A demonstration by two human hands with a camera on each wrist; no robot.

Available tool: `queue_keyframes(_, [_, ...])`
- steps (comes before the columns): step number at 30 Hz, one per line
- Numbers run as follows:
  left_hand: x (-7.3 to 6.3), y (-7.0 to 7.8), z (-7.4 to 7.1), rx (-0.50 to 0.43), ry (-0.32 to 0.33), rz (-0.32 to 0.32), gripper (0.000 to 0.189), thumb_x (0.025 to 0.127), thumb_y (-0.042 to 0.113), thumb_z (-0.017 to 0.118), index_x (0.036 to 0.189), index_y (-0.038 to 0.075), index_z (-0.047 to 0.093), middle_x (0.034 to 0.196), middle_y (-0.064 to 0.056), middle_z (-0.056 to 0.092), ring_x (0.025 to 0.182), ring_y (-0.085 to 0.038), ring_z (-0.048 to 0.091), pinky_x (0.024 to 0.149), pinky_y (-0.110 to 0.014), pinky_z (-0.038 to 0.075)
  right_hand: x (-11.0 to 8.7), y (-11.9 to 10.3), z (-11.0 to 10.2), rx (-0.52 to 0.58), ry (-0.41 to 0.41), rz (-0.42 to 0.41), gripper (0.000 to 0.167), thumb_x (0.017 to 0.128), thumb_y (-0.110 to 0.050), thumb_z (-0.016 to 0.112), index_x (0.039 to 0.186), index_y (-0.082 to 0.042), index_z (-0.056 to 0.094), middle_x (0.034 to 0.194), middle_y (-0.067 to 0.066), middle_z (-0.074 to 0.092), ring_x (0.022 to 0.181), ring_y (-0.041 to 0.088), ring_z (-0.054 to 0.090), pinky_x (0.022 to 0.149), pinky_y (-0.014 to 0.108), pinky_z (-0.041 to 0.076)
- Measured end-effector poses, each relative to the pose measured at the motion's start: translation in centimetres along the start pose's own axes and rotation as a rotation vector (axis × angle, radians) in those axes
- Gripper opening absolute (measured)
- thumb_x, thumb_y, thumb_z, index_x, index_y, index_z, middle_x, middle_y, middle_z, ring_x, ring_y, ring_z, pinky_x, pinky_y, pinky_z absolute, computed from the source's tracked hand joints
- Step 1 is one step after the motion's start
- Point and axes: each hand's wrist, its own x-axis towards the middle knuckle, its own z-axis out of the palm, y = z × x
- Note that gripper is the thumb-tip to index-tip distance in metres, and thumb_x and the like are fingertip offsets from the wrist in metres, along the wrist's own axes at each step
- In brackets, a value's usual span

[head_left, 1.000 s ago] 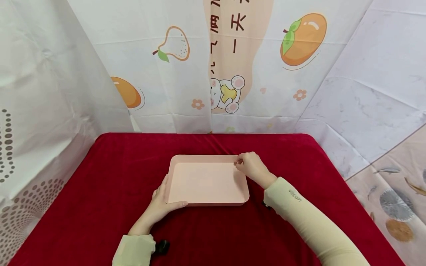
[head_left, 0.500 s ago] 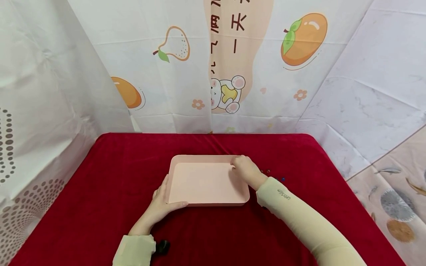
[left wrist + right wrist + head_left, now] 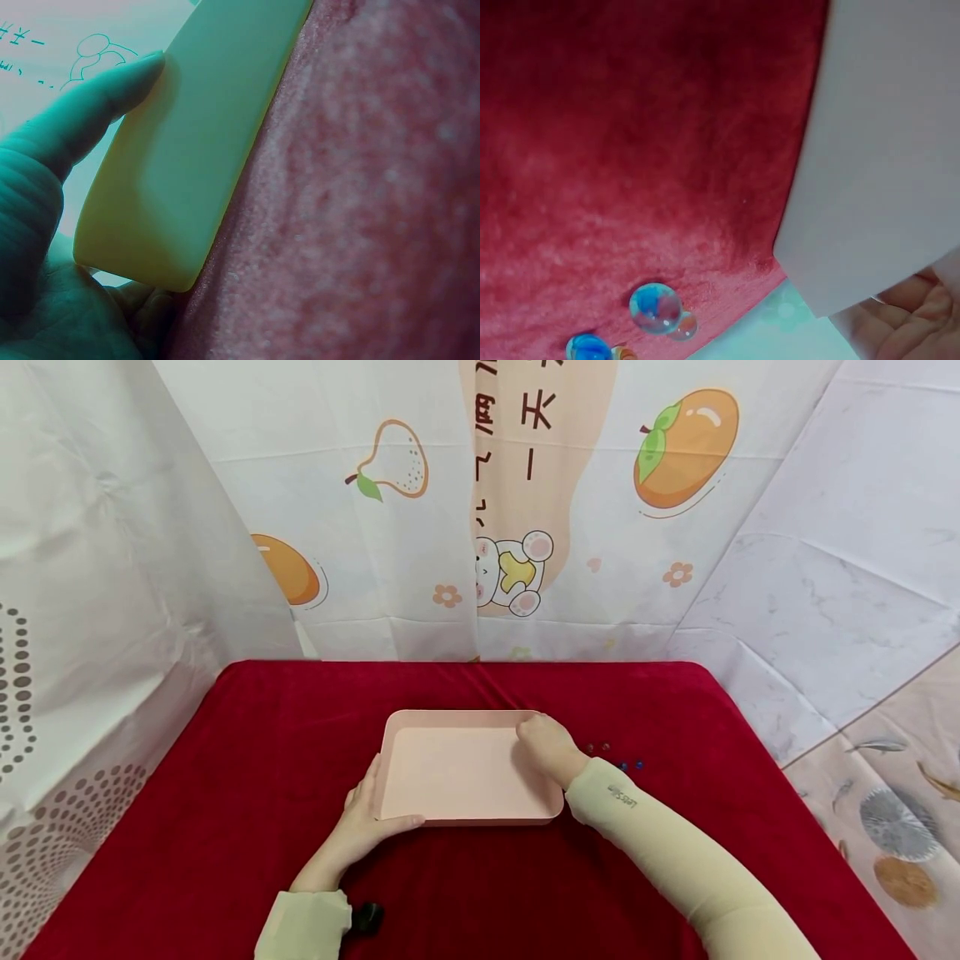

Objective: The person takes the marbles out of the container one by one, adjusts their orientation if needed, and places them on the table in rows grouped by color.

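Note:
A shallow pale pink tray [image 3: 450, 772] lies on red cloth. My left hand [image 3: 358, 827] rests against its near-left corner, thumb straight along the front wall and fingers straight along the left side. In the left wrist view, the thumb [image 3: 112, 97] touches the tray's wall [image 3: 187, 150]. Inside the far-right corner area of the tray is my right hand [image 3: 546, 745], with bent fingers; its fingertips and anything between them are hidden. Several small glass marbles [image 3: 623, 767] lie right of the tray, near that wrist; the right wrist view shows a blue-and-clear marble [image 3: 655, 307] closely.
The red cloth [image 3: 225, 793] covers the whole table. Printed white curtains [image 3: 420, 568] hang behind it and on both sides. A small black object [image 3: 366, 918] sits at the left cuff.
My right hand has moved slightly left and lower inside the tray, its fingertips turning out of sight. Marbles behind the wrist have come into view. The left hand and tray stay put.

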Motion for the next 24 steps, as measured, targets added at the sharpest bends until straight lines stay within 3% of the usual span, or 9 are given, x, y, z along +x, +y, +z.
queue_keyframes(12, [0.0,0.1,0.0,0.008,0.008,0.006,0.126,0.073,0.045,0.086,0.160,0.024,-0.003,0.166,-0.013,0.007,0.148,-0.035,0.007,0.114,-0.067,0.020,0.4,-0.3,0.9,-0.062,-0.007,0.022,0.017,0.086,0.007,0.064,0.085,-0.007,0.074,0.086,0.009,0.073,0.092,0.028,0.068,0.073,0.040,0.060])
queue_keyframes(24, [0.0,0.1,0.0,-0.005,0.011,0.007,0.126,0.073,0.045,0.086,0.160,0.025,-0.003,0.166,-0.012,0.009,0.148,-0.034,0.008,0.115,-0.065,0.020,0.0,-0.5,1.5,-0.091,0.014,0.012,0.016,0.088,0.004,0.063,0.082,-0.006,0.074,0.079,0.011,0.069,0.080,0.032,0.068,0.059,0.042,0.059])
